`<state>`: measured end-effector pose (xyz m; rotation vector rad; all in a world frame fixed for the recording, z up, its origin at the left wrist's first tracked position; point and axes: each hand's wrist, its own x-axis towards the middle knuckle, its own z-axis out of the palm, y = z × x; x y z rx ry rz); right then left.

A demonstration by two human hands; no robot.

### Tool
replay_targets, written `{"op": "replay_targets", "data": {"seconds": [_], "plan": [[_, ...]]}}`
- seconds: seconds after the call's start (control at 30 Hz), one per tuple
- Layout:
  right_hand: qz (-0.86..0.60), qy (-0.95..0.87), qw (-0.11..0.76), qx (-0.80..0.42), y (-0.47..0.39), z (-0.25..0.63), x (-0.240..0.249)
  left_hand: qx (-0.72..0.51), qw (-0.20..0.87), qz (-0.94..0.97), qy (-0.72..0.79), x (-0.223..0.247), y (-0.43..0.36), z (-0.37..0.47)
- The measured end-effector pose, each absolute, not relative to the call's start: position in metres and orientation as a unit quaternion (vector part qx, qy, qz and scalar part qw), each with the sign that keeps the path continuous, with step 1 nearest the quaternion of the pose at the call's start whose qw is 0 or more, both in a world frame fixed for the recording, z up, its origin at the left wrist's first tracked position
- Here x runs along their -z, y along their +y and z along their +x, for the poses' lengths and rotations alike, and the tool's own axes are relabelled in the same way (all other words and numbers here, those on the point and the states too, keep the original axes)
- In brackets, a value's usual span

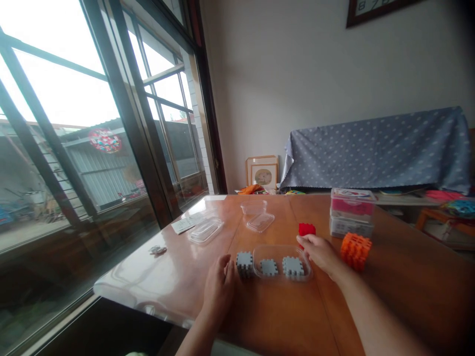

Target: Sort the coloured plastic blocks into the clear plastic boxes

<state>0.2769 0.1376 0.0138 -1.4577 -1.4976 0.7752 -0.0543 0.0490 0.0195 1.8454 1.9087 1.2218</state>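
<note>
My left hand (pixel 218 279) rests on its side on the table, fingers loosely bent and apart, holding nothing. Just right of it stands a stack of grey notched foam-like squares (pixel 245 263). A clear plastic tub (pixel 281 249) lies beside the stack, with a small grey notched piece (pixel 268 267) and a thicker grey notched stack (pixel 293 267) inside its outline. At the tub's right rim, my right hand (pixel 318 253) pinches a red notched block (pixel 307 229); its lower part is hidden by the fingers. An orange notched stack (pixel 356 251) lies right of that hand.
Clear boxes with pink and grey contents (pixel 352 212) stand stacked at the back right. Farther back are a clear tub (pixel 254 207), a lid (pixel 260 222), another clear container (pixel 206 230) and a paper sheet (pixel 183 225). A small crumpled item (pixel 158 250) lies left.
</note>
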Motion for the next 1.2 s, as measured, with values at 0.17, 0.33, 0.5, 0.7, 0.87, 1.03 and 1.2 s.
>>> {"op": "replay_targets", "data": {"seconds": [0.17,0.33,0.5,0.7,0.87,1.03,1.2], "plan": [[-0.59,-0.615,0.456,-0.256,0.129,0.272,-0.015,-0.282,0.086,0.68,0.671,-0.029,0.026,-0.047],[-0.599,-0.602,0.473,-0.233,0.125,0.268,-0.012,-0.29,0.083,0.663,0.685,-0.028,0.023,-0.046],[-0.586,-0.63,0.451,-0.237,0.117,0.265,-0.024,-0.313,0.089,0.675,0.662,-0.021,0.025,-0.05],[-0.558,-0.714,0.359,-0.223,0.101,0.244,-0.046,-0.321,0.114,0.656,0.674,-0.023,0.027,-0.051],[-0.574,-0.772,0.236,-0.138,0.098,0.223,-0.051,-0.319,0.126,0.657,0.671,-0.024,0.029,-0.052],[-0.567,-0.794,0.2,-0.091,0.094,0.219,-0.049,-0.312,0.136,0.665,0.664,-0.025,0.027,-0.052],[-0.573,-0.792,0.202,-0.062,0.089,0.221,-0.051,-0.321,0.129,0.672,0.655,-0.023,0.027,-0.054]]}}
